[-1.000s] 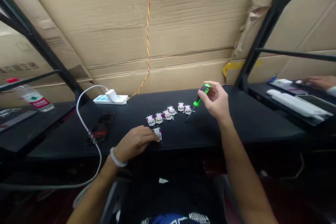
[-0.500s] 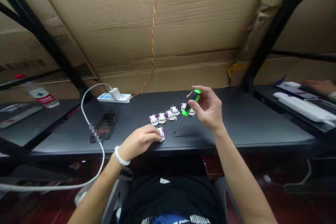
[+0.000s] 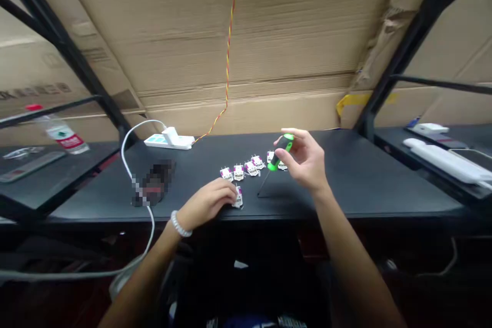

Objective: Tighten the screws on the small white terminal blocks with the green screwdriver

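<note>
My left hand (image 3: pixel 209 201) rests near the front edge of the black table (image 3: pixel 365 179), its fingers closed on a small white and magenta part (image 3: pixel 239 198). My right hand (image 3: pixel 305 161) hovers above the table and grips a screwdriver (image 3: pixel 273 164) with a green and black handle. Its thin shaft slants down to the left, the tip close to the table just right of the held part. Several more white and magenta parts (image 3: pixel 251 167) lie in a curved row behind my hands.
A white power strip (image 3: pixel 169 140) with a plug and white cable (image 3: pixel 130 174) sits at the back left. A dark blurred object (image 3: pixel 151 188) lies left of my left hand. A water bottle (image 3: pixel 57 130) stands on the left table. White items (image 3: pixel 442 156) lie on the right table.
My right hand has brought the screwdriver left and down towards the part under my left hand. The view has shifted slightly. Another person's hand at the far right is gone from view.
</note>
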{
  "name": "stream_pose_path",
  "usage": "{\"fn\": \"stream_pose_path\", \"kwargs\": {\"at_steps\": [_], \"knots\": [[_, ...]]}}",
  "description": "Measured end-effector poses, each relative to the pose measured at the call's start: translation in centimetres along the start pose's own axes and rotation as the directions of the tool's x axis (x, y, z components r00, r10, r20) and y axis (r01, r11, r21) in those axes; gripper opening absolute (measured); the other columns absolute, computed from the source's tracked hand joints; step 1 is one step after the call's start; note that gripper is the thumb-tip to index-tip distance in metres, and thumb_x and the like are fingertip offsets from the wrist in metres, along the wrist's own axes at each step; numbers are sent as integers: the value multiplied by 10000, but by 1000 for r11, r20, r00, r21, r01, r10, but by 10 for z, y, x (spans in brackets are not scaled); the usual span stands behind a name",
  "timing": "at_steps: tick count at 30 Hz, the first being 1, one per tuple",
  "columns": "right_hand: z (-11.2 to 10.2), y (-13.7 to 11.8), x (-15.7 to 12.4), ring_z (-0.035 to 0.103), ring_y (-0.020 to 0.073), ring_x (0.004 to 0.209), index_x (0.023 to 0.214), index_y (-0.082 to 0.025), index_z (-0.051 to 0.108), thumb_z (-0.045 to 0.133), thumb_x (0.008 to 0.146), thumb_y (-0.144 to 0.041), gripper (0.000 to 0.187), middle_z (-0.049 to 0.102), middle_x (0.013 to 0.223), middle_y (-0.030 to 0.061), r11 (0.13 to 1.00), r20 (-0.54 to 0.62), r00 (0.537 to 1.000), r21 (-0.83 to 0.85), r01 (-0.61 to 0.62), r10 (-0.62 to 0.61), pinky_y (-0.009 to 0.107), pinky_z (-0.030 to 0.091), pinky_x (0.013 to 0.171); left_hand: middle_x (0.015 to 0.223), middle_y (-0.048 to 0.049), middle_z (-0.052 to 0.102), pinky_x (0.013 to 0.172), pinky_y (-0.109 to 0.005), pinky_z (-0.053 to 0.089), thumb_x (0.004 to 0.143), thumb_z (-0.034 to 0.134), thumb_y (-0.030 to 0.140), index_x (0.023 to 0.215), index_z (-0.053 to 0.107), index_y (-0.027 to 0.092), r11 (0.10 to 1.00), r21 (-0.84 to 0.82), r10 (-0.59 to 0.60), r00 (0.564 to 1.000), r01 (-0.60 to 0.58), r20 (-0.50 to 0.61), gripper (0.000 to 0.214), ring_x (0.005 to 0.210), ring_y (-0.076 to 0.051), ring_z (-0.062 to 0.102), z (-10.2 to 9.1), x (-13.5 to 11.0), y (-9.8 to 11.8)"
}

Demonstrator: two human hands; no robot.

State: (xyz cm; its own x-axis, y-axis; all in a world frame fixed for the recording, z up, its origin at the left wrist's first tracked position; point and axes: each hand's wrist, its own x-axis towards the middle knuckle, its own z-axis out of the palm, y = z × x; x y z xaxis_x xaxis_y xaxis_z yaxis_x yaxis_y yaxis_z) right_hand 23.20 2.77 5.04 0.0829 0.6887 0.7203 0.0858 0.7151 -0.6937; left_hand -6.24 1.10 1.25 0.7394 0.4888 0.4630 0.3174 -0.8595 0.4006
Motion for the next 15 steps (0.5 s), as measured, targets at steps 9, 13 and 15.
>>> {"fn": "stream_pose_path", "kwargs": {"at_steps": [9, 13, 15], "knots": [[0, 1, 0, 775, 225, 918, 1227, -277, 682, 855, 848, -474, 461, 757, 998, 39, 1000, 4, 1000, -9, -4, 4, 380, 676, 838, 1081, -96, 726, 953, -348, 548, 1084, 450, 137, 985, 661, 189, 990, 139, -33, 998, 25, 59, 239, 1042, -207, 663, -4, 3, 14], [-1, 2, 0, 773, 225, 936, 1238, -282, 684, 857, 849, -465, 463, 757, 1024, 43, 1000, 14, 1000, -19, -2, 2, 383, 672, 858, 1095, -97, 720, 961, -354, 539, 1082, 459, 128, 1009, 651, 186, 985, 169, -32, 997, 19, 77, 213, 1046, -212, 659, -5, 3, 17], [-1, 2, 0, 771, 223, 937, 1236, -280, 684, 851, 855, -447, 449, 757, 1016, 39, 1000, 15, 1000, -12, 1, -1, 378, 669, 857, 1115, -100, 715, 973, -358, 535, 1084, 474, 136, 1019, 648, 184, 987, 157, -34, 996, 21, 80, 191, 1060, -213, 655, -5, 2, 16]]}}
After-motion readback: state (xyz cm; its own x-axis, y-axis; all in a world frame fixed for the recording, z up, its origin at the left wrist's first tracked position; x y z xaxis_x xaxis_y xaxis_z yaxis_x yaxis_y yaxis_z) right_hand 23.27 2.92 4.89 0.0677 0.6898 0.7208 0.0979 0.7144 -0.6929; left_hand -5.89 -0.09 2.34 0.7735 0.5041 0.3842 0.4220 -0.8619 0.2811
